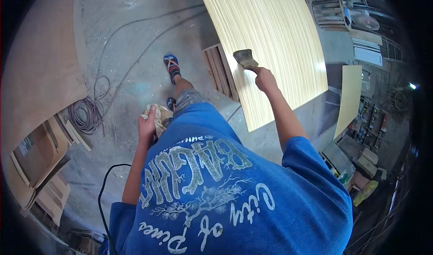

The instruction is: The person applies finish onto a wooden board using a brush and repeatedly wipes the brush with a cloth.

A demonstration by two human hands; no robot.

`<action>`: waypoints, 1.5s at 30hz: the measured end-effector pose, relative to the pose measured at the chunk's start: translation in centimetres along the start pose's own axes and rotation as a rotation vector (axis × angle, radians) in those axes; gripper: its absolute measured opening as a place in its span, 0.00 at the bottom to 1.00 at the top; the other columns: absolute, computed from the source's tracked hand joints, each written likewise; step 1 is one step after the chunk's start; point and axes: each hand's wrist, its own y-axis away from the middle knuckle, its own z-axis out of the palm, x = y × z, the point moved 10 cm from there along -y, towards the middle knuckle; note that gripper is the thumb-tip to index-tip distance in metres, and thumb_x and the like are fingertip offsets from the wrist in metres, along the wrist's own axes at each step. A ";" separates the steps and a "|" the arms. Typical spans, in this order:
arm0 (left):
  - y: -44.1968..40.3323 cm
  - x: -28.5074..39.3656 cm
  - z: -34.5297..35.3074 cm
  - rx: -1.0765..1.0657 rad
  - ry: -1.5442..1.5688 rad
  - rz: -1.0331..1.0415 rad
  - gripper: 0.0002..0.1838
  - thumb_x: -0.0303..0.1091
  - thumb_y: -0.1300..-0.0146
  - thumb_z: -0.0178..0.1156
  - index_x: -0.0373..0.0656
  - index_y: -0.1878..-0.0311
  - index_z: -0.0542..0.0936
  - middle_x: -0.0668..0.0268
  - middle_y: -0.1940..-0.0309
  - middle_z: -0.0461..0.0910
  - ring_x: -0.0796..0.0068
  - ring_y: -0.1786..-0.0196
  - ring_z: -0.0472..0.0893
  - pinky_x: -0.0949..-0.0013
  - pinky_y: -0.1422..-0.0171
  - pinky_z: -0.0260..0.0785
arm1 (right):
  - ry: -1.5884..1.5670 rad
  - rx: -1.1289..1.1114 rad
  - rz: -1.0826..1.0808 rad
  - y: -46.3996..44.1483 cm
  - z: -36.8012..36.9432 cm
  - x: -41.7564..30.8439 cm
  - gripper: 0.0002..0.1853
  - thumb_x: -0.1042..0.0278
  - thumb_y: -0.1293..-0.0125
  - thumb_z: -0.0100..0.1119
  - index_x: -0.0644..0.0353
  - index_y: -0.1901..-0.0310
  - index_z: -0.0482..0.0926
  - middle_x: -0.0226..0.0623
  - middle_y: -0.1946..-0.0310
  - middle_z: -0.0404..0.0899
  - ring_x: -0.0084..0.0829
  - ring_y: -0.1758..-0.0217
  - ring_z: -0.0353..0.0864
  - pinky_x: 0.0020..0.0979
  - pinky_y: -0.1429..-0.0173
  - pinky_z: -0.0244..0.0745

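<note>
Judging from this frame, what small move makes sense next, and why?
Probably a light stroke of the brush along the stripes of the panel: the right hand grips it by the handle, and the bristles are over the striped surface near one edge, though whether they touch it is unclear. The left hand holds a crumpled cloth away from the panel.

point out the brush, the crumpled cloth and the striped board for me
Brush (244,57): head view, on its dark bristles.
Crumpled cloth (160,120): head view, on its bunched folds.
Striped board (280,47): head view, mid-way across its upper face.
</note>
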 end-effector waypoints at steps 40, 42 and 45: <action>2.1 -1.1 6.6 -0.075 -0.223 0.109 0.33 0.56 0.31 0.62 0.28 0.44 0.78 0.54 0.51 0.83 0.67 0.52 0.83 0.66 0.46 0.74 | -1.278 0.256 0.007 24.5 -20.0 11.4 0.24 0.81 0.41 0.59 0.61 0.41 0.76 0.37 0.58 0.78 0.23 0.63 0.76 0.24 0.55 0.74; 3.0 1.6 7.4 -0.057 -0.176 0.137 0.32 0.55 0.31 0.62 0.29 0.44 0.78 0.56 0.51 0.83 0.67 0.52 0.83 0.65 0.46 0.75 | -1.427 0.264 -0.403 25.2 -25.7 10.1 0.27 0.78 0.40 0.58 0.67 0.37 0.71 0.43 0.49 0.76 0.29 0.52 0.76 0.30 0.42 0.72; 3.0 3.5 7.6 -0.036 -0.120 0.166 0.31 0.54 0.31 0.62 0.29 0.44 0.78 0.57 0.52 0.83 0.68 0.52 0.83 0.64 0.46 0.75 | -1.561 0.186 -0.983 29.5 -33.1 4.8 0.44 0.58 0.35 0.62 0.65 0.24 0.51 0.51 0.35 0.61 0.37 0.36 0.67 0.36 0.30 0.61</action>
